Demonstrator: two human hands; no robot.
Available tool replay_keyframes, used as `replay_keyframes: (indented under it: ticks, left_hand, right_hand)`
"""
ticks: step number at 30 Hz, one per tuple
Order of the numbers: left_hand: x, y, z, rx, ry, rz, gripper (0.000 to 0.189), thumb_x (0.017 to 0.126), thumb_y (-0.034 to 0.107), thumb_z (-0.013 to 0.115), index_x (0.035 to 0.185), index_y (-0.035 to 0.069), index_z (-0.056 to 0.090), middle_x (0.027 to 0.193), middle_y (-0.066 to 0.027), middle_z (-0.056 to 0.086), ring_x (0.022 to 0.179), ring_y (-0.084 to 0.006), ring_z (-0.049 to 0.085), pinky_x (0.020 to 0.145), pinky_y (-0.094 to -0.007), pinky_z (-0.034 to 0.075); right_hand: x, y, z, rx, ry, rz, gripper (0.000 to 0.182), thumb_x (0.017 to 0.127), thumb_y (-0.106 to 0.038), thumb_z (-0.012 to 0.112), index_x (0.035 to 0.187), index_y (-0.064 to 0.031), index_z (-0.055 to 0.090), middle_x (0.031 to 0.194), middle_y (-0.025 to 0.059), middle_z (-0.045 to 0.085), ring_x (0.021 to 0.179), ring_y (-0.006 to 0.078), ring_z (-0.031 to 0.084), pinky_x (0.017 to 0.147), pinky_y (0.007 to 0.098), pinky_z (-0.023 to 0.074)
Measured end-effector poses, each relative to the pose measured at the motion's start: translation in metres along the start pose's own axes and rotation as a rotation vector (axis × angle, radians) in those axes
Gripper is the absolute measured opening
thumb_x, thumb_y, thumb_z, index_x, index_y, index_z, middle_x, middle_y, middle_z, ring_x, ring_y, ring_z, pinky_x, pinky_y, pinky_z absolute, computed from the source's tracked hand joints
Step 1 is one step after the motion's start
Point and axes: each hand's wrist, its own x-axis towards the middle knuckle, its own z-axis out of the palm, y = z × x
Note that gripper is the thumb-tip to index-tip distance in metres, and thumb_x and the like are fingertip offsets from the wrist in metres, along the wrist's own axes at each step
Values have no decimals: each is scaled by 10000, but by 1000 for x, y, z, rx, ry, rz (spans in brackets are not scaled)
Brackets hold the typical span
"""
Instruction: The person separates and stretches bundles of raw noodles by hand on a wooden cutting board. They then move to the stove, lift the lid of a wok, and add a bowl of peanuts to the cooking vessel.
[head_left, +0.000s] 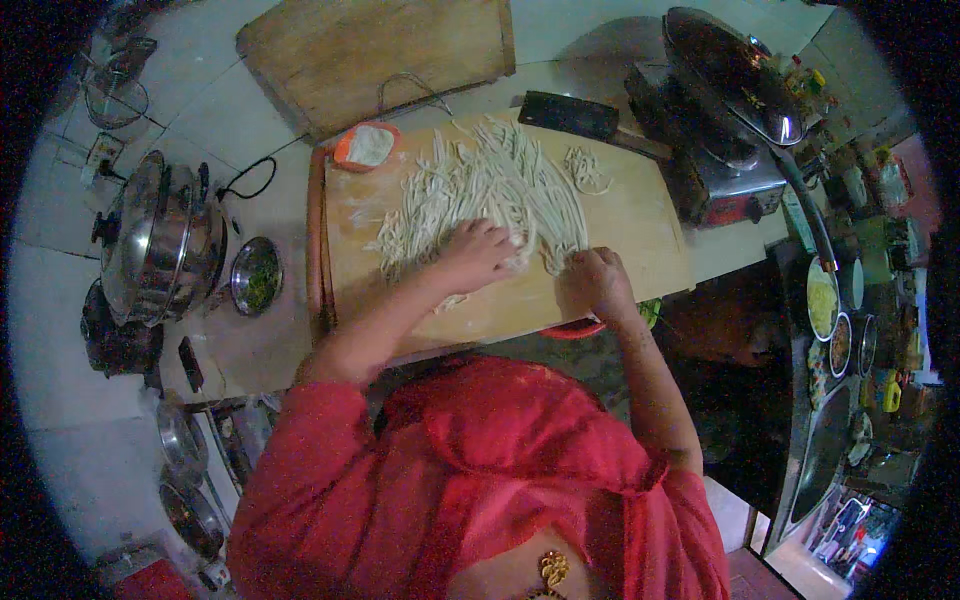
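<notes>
Floured noodle strands (480, 180) lie in a wide spread pile on a wooden board (637, 217). My left hand (484, 255) rests at the near middle of the pile, with strands at its bent fingers; it is slightly blurred, and its grip is unclear. At the pile's near right edge, my right hand (598, 277) has curled fingers beside a bunch of strands; whether it holds them is hidden. A small separate heap of noodles (586, 171) lies at the board's far right. An orange-rimmed bowl of flour (369, 145) stands at the far left corner.
A black-bladed cleaver (568, 114) lies along the board's far right edge. Beyond it, a wok (731, 82) leans over a stove (742, 199). Left of the board stand a steel bowl of greens (257, 276) and a lidded steel pot (161, 236). A red basin (574, 328) shows below the near edge.
</notes>
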Motion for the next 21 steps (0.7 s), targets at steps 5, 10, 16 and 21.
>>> replay_keyframes:
  ticks: [5,10,16,21]
  left_hand:
    - [-8,10,-45,-137,-32,17,352,790,305,549,1087,117,537,1189,-73,458,1174,-282,331,954,-495,251]
    - [2,23,-23,9,126,-48,321,769,250,565,1058,110,546,1177,-97,468,1168,-276,344,932,-497,286]
    - [2,6,-40,-9,-98,-165,403,811,290,526,1172,115,494,1221,-97,444,1110,-334,405,926,-473,325]
    - [62,20,-19,86,283,-32,451,812,357,510,1204,137,467,1222,-98,437,1123,-312,383,930,-468,320]
  right_hand:
    - [2,11,4,504,181,346,359,707,-107,607,1052,-51,526,1073,199,503,998,376,470,831,408,419]
    - [2,1,30,-82,3,-36,414,668,-128,619,1074,-119,533,1126,108,483,989,331,469,822,436,402]
    - [-2,-19,9,-55,7,-61,400,649,-196,640,1039,-190,551,1098,55,490,1027,299,442,783,467,397]
    - [0,-35,15,-175,-143,-155,389,680,-250,636,1052,-177,552,1139,53,474,1061,292,425,811,462,387]
